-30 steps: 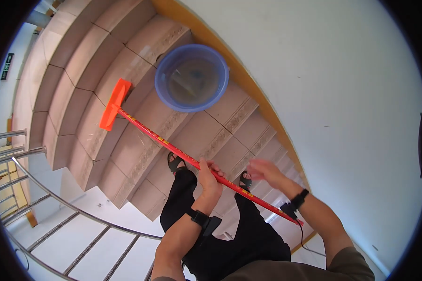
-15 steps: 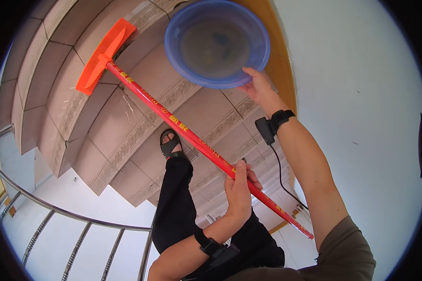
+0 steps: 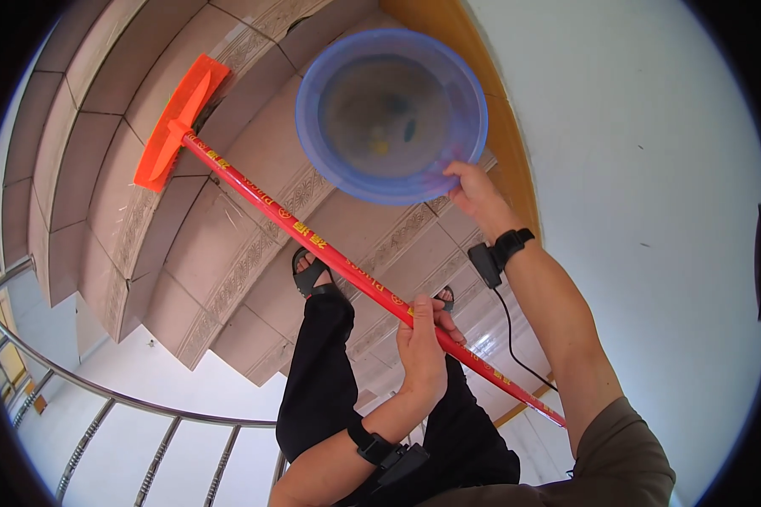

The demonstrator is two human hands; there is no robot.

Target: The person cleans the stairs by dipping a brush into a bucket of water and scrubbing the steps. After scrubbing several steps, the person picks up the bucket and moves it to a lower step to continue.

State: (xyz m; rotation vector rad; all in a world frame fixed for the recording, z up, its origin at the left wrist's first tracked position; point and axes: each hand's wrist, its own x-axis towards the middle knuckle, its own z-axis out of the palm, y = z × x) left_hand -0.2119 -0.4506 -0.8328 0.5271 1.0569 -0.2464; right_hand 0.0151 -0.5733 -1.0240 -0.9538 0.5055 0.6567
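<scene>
My left hand (image 3: 424,348) is closed around the red pole (image 3: 313,241) of a long-handled tool, its thumb lying along the shaft. A flat orange head (image 3: 177,127) at the far end sits over the stair edges to the upper left; its underside is hidden, so I cannot tell its exact kind. With thumb over the rim and fingers beneath, my right hand (image 3: 475,196) grips the near right edge of a blue plastic basin (image 3: 313,152). Murky greyish water (image 3: 355,110) fills its bottom, with a small yellow thing and a dark patch showing.
Tiled stairs (image 3: 237,245) with patterned edges curve around my sandalled feet (image 3: 311,270). A metal railing (image 3: 118,395) bends along the lower left. A white wall (image 3: 626,194) with a brown skirting (image 3: 516,152) rises on the right. A black cable (image 3: 510,334) hangs from my right wrist device.
The basin and my right hand sit lower in view and the water has shifted. The orange head is slightly lower too. Both grips stay the same. My other foot now shows.
</scene>
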